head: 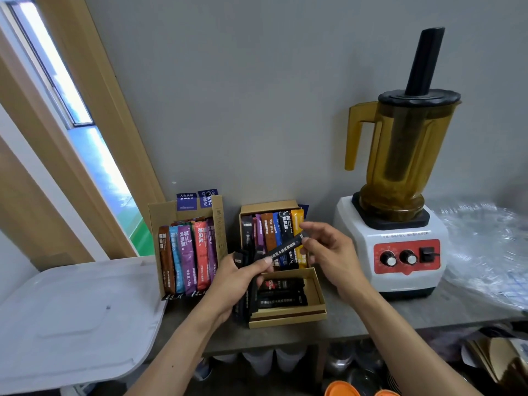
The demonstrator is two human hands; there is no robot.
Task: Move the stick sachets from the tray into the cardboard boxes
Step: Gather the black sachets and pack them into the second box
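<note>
From the head camera, the left hand point(243, 278) had its grip clenched round a bundle of black sachets point(239, 258). Its thumb also pressed on one black sachet point(285, 250) that bridged up toward 2 o'clock, where the right hand point(331, 252) pinched the far end between thumb and fingertip. Both hands hung just above the low front box point(288, 317), which already held black sachets lying flat.

The risk, to my eye, lay in that shared stick. If the right hand drew it out while the left thumb pressed down, the bundle might loosen. Sticks could then slide from the bottom of the fist onto the box rim, or off the front edge of the desk point(357, 318) at 6 o'clock. A second worry was the back box point(268, 204) at 12 o'clock, packed with upright coloured sachets; a knuckle brushing them could tip the row forward.

Room was tight. The left box point(163, 210) stood close at 10 o'clock, and the blender point(400, 252) was near at 2 o'clock, with plastic sheeting point(485, 247) beyond it at 3. The wall point(257, 110) sat hard behind both upright boxes. The tray point(77, 318) lay at 8 o'clock, apart from the hands. The freest path looked to be straight down into the low box, or back toward 6 o'clock.
</note>
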